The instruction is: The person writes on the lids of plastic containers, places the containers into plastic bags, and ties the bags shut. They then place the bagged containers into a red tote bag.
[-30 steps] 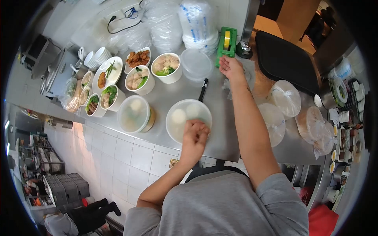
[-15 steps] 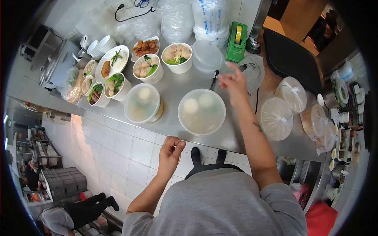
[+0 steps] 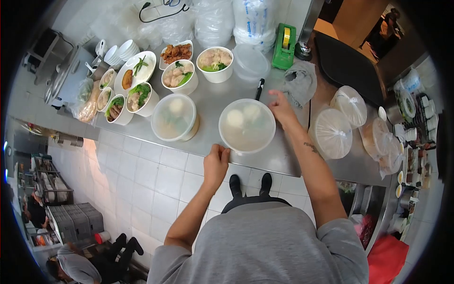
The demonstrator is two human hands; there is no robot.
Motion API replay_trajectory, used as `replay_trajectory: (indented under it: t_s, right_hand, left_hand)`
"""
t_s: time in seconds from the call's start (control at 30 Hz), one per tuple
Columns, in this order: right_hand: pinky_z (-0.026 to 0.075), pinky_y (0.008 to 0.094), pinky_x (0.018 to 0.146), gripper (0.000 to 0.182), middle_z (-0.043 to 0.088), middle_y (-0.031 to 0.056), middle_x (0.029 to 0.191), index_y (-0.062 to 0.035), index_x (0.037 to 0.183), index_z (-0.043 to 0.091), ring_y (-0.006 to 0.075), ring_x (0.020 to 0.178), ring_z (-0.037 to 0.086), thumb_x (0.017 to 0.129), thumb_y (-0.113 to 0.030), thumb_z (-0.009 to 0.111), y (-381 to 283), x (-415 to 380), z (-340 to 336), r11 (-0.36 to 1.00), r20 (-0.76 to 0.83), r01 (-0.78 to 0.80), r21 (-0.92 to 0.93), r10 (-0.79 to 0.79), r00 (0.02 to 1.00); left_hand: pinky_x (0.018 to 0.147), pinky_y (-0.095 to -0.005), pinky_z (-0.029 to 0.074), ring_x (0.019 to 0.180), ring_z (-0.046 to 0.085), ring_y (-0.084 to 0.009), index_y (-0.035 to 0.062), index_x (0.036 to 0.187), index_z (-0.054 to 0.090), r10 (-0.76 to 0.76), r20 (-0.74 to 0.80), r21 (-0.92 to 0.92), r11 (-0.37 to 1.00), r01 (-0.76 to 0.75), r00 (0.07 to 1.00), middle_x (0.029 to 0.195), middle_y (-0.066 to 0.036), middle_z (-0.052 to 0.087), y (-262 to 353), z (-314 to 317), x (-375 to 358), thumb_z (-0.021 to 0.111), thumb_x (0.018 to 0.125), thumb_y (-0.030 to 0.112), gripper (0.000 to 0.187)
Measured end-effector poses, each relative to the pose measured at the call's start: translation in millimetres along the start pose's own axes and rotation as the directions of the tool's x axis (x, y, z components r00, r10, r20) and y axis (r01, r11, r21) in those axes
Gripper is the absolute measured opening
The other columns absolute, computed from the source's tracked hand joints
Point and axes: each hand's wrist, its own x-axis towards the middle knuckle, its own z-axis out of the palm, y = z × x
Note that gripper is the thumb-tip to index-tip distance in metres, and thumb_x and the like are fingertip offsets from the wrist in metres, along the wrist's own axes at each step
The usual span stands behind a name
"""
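A round lidded plastic tub (image 3: 247, 127) with pale balls in broth sits at the counter's front edge. My left hand (image 3: 216, 164) is closed, thumb against curled fingers, near its lower left side; I cannot tell what is in the pinch. Just right of the rim, my right hand (image 3: 283, 110) is open, index finger extended and the others partly bent. Behind the tub lies a black marker (image 3: 259, 89). To the left stands a second lidded tub (image 3: 175, 118) with similar contents.
White bowls of food, including a dumpling bowl (image 3: 214, 66), crowd the back left. A green tape dispenser (image 3: 284, 47), grey cloth (image 3: 300, 84) and bagged tubs (image 3: 332, 134) are at right. Loose lids (image 3: 249, 64) lie behind. Another person (image 3: 80, 265) bends at lower left.
My left hand has moved up and right to near the tub. My right hand has come down beside its rim. The view has shifted slightly, and the person at lower left has changed posture.
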Motion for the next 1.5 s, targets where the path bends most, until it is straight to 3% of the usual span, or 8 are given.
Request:
replay_trajectory:
  t_s: [0.17,0.53,0.77,0.87,1.03,1.3,1.4,1.5]
  right_hand:
    - [0.04,0.03,0.091,0.067,0.053,0.0151,0.116,0.0035,0.125,0.044,0.0207,0.108,0.05,0.087,-0.052,0.051,-17,-40,18,0.865,0.267,-0.239,0.441,0.128,0.955]
    - [0.026,0.0341,0.104,0.07,0.037,0.0144,0.131,-0.0064,0.138,0.021,0.0222,0.124,0.032,0.089,-0.044,0.054,-36,-115,41,0.946,0.079,-0.006,0.325,-0.021,0.997]
    - [0.022,0.0357,0.107,0.079,0.03,0.0197,0.137,-0.005,0.142,0.01,0.0282,0.131,0.027,0.089,-0.044,0.052,-32,-132,30,0.981,0.182,-0.053,0.187,0.018,0.983]
    - [0.031,0.0373,0.102,0.076,0.037,0.0229,0.134,-0.0037,0.142,0.017,0.0269,0.127,0.036,0.089,-0.045,0.051,-44,-122,3,0.997,0.147,-0.056,-0.056,0.064,0.987]
    - [0.039,0.0389,0.094,0.065,0.048,0.0201,0.124,0.0027,0.129,0.039,0.0252,0.114,0.047,0.091,-0.05,0.043,-76,-8,-58,0.962,0.003,-0.078,0.261,0.08,0.997]
    - [0.038,0.0434,0.089,0.06,0.057,0.015,0.109,0.0001,0.115,0.05,0.0275,0.102,0.051,0.089,-0.053,0.044,-84,123,-81,0.75,-0.07,-0.134,0.648,0.235,0.97]
    - [0.038,0.0417,0.086,0.06,0.059,0.0145,0.105,0.0001,0.112,0.051,0.0272,0.097,0.052,0.087,-0.054,0.047,-86,129,-81,0.716,-0.088,-0.148,0.682,0.281,0.956]
    - [0.039,0.0396,0.082,0.056,0.059,0.0144,0.103,0.0007,0.104,0.055,0.0254,0.093,0.053,0.081,-0.051,0.056,-80,135,-83,0.697,-0.079,-0.17,0.697,0.31,0.947]
  left_hand:
    - [0.087,-0.0355,0.039,0.123,0.038,-0.0245,0.0039,0.14,0.025,-0.128,0.153,-0.46,0.868,0.185,0.98,0.135,-0.014,0.038,62,-1,-26,0.035,0.091,0.055,0.072]
    - [0.106,-0.0333,0.023,0.128,0.031,-0.0249,-0.0009,0.142,0.008,-0.019,0.227,-0.694,0.698,0.175,0.974,0.139,-0.019,0.03,68,-30,17,0.045,0.092,0.012,0.064]
    - [0.096,-0.0343,0.036,0.115,0.048,-0.0265,-0.0014,0.132,0.037,-0.108,0.404,-0.506,0.801,0.32,0.908,0.126,-0.018,0.05,77,-50,48,0.046,0.089,0.013,0.046]
    - [0.087,-0.034,0.043,0.099,0.058,-0.026,-0.0027,0.116,0.053,0.05,0.323,0.129,0.987,-0.096,0.945,0.105,-0.019,0.062,84,-58,79,0.048,0.089,0.018,0.035]
    - [0.063,-0.0237,0.04,0.075,0.053,-0.0088,0.0052,0.102,0.061,0.268,0.269,-0.097,0.963,-0.251,0.925,0.084,-0.003,0.059,157,6,194,0.051,0.088,0.035,0.034]
    - [0.072,-0.0396,0.046,0.082,0.063,-0.0338,-0.006,0.088,0.064,0.209,-0.036,0.153,0.968,-0.201,0.977,0.089,-0.024,0.064,219,147,328,0.063,0.076,0.032,0.039]
    - [0.065,-0.04,0.048,0.068,0.061,-0.0339,-0.0057,0.08,0.066,0.444,-0.431,0.274,0.894,-0.355,0.786,0.076,-0.024,0.064,204,158,309,0.063,0.073,0.023,0.03]
    - [0.05,-0.0283,0.032,0.057,0.042,-0.0089,-0.0016,0.061,0.052,0.247,-0.016,-0.32,0.917,-0.239,0.969,0.058,0.0,0.047,200,96,197,0.063,0.074,0.014,0.023]
